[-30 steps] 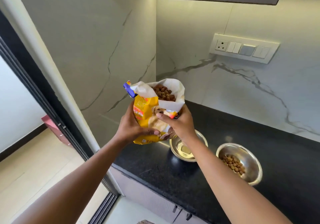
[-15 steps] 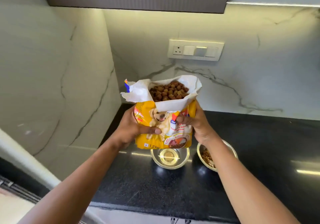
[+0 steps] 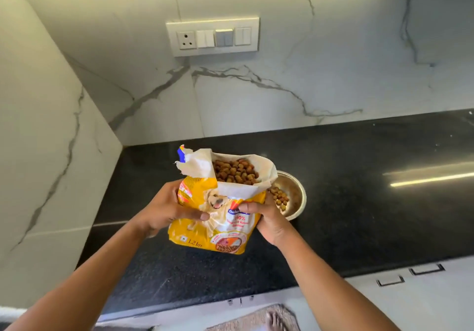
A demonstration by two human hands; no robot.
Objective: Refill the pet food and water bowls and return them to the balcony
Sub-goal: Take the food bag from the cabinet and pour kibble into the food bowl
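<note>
Both hands hold a yellow pet food bag [image 3: 218,218] with a puppy picture, upright above the black counter [image 3: 359,202]. Its torn white top is open and brown kibble shows inside. My left hand [image 3: 169,207] grips the bag's left side, thumb across the front. My right hand [image 3: 266,218] grips its right side. Just behind and right of the bag stands a steel bowl [image 3: 295,192] with a small heap of kibble in it. The second steel bowl is hidden behind the bag.
A marble backsplash with a switch and socket plate [image 3: 213,36] rises behind the counter, and a marble side wall [image 3: 38,151] closes the left. White drawers [image 3: 410,292] sit under the counter edge. A rug and a bare foot [image 3: 272,320] show on the floor.
The camera has swung right and tilted down. The bag has come lower over the counter and now covers the left bowl; both hands keep the same grip.
</note>
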